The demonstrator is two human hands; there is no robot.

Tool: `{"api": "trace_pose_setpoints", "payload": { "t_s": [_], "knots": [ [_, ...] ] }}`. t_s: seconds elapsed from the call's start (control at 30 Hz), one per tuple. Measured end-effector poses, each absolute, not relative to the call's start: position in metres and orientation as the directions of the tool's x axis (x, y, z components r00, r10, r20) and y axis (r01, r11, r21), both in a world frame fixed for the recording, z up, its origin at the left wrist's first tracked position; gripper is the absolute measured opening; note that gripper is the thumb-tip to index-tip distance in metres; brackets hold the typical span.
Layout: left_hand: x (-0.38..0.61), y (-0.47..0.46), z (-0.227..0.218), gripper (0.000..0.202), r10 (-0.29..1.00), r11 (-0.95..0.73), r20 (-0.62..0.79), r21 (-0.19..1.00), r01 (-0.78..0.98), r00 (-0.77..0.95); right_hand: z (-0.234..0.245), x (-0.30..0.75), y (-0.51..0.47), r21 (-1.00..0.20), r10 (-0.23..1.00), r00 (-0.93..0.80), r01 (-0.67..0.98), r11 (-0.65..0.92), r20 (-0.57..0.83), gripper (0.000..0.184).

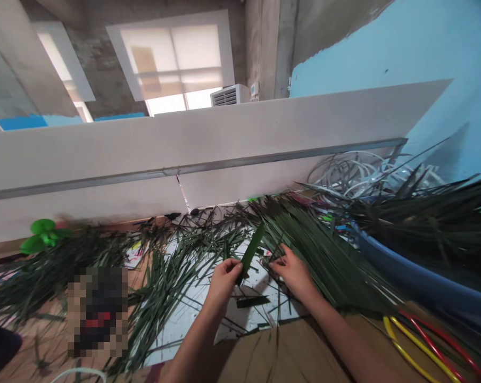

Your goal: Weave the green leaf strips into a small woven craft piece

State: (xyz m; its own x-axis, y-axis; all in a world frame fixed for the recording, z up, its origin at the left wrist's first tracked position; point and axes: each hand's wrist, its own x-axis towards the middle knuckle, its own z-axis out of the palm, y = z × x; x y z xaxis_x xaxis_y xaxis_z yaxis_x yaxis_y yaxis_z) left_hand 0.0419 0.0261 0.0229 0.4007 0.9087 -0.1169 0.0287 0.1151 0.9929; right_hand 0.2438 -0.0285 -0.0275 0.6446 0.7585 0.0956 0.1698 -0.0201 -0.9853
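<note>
My left hand [225, 275] pinches a broad green leaf strip [253, 246] between thumb and fingers, its tip pointing up and away. Beside it, my right hand [292, 270] has thumb and fingertips drawn together near some thin dark strips. Whatever is between those fingertips is too small to make out. Below the hands, a short cut leaf piece [252, 301] lies on a white board [260, 281] speckled with scraps. Long green leaves [324, 250] form a bundle just right of my right hand. Loose narrow strips [156, 308] are heaped to the left.
A blue tub [400, 266] of dark leaves [436, 213] stands at the right, with coiled white bands [348, 175] behind. Red and yellow looped handles [416, 340] lie near right. A white partition [224, 127] closes the back; a green plastic object [43, 234] sits far left.
</note>
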Motion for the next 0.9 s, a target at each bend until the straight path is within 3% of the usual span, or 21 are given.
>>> {"api": "trace_pose_setpoints", "payload": {
  "t_s": [0.1,0.23,0.33,0.47,0.57,0.8,0.9],
  "knots": [
    [0.045,0.027,0.018,0.031,0.893,0.136,-0.114,0.991,-0.019,0.436,-0.019,0.238,-0.03,-0.988,0.754,0.644,0.148,0.045,0.131,0.042],
    [0.048,0.026,0.012,0.031,0.869,0.117,-0.08,0.992,-0.045,0.488,-0.006,0.22,-0.036,-0.981,0.863,0.504,-0.143,0.133,0.043,0.037],
    [0.049,0.023,0.012,0.031,0.843,0.059,-0.045,0.998,-0.01,0.536,-0.004,0.209,-0.04,-0.963,0.869,0.495,-0.224,0.149,0.019,0.033],
    [0.047,0.015,0.02,0.044,0.804,0.079,-0.075,0.997,0.019,0.59,-0.006,0.205,-0.042,-0.941,0.819,0.57,-0.309,0.138,-0.067,0.035],
    [0.045,0.011,0.025,0.058,0.791,0.142,-0.138,0.989,0.04,0.596,-0.003,0.203,-0.044,-0.918,0.842,0.528,-0.38,0.116,-0.112,0.038],
    [0.047,0.013,0.017,0.053,0.758,0.217,-0.177,0.976,0.012,0.628,0.005,0.199,-0.046,-0.937,0.923,0.385,-0.33,0.112,-0.026,0.035],
    [0.047,0.015,0.016,0.05,0.788,0.224,-0.162,0.974,-0.031,0.594,0.003,0.201,-0.045,-0.946,0.913,0.402,-0.317,0.062,-0.075,0.036]
  ]
}}
